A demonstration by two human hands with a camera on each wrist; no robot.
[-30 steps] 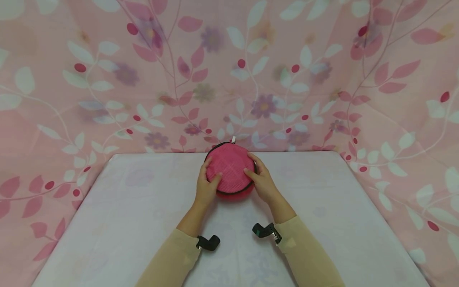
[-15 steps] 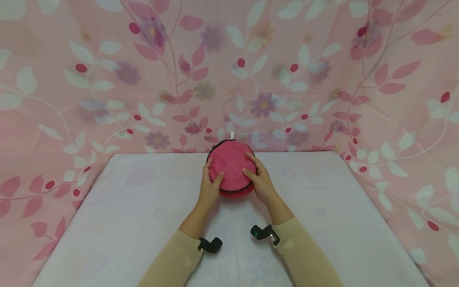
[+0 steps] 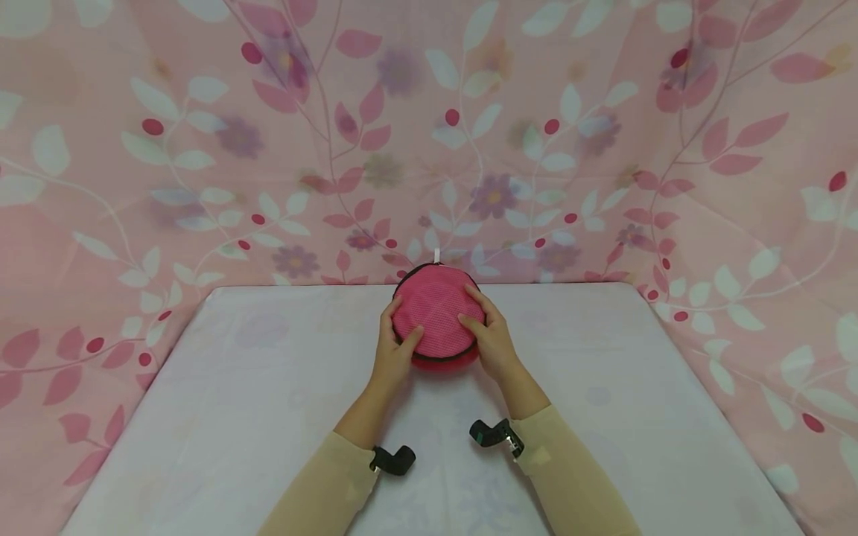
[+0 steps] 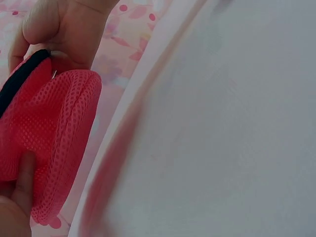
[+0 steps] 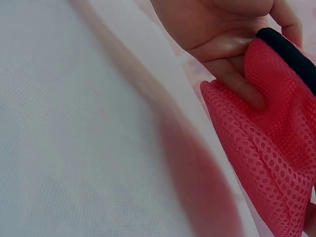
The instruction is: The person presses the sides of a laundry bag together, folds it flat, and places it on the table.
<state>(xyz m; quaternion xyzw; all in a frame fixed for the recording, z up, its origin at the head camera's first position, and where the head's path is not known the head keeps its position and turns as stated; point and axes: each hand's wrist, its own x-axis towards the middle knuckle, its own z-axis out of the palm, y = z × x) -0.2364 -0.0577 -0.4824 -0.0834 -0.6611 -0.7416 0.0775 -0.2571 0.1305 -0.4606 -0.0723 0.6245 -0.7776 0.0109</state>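
A round pink mesh zip pouch (image 3: 439, 309) with a dark zipper band is held up between both hands over the far part of the table. Its pale zipper tab (image 3: 437, 255) sticks up at the back. My left hand (image 3: 393, 350) grips the left side, thumb on the top face. On the opposite side my right hand (image 3: 496, 342) grips it, thumb also on top. The wrist views show the mesh side of the pouch (image 4: 74, 143) and fingers (image 5: 237, 89) pressing into the fabric from below. What is inside the pouch cannot be seen.
A white cloth covers the table (image 3: 268, 372). Behind it and at both sides hangs a pink floral curtain (image 3: 429, 149). Small black wrist cameras (image 3: 395, 460) are strapped to both sleeves.
Both hands have shifted slightly to the right with the pouch, keeping their grip. The zipper tab at the back now stands more upright.
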